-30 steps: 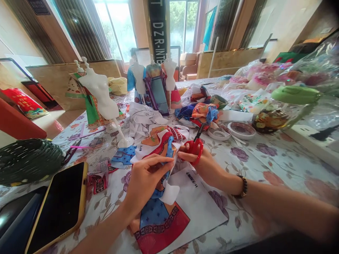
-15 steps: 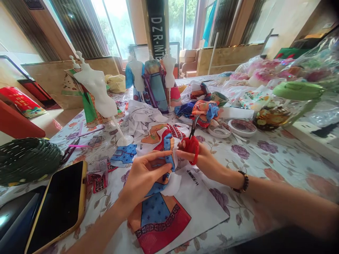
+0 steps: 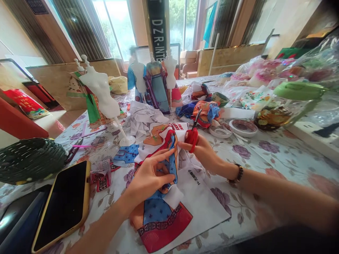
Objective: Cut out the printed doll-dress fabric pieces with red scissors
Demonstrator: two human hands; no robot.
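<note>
My left hand (image 3: 149, 176) pinches a fold of printed fabric (image 3: 169, 197), a white sheet with blue, orange and red doll-garment patterns lying on the table in front of me. My right hand (image 3: 202, 150) grips red-handled scissors (image 3: 192, 135), whose blades point up and away from me. Its fingertips touch the fabric's upper edge just right of my left hand. A beaded bracelet (image 3: 236, 173) sits on my right wrist.
A phone in a yellow case (image 3: 62, 203) and a dark woven basket (image 3: 28, 158) lie at the left. White doll mannequins (image 3: 102, 93) and dressed ones (image 3: 156, 83) stand behind the fabric. Tape rolls (image 3: 242, 127), fabric scraps (image 3: 202, 111) and plastic bags (image 3: 304, 70) crowd the right of the floral tablecloth (image 3: 265, 155).
Both hands moved slightly up and away with the fabric. The scissors tilted more upright and shifted left. My left hand re-gripped the fold lower down.
</note>
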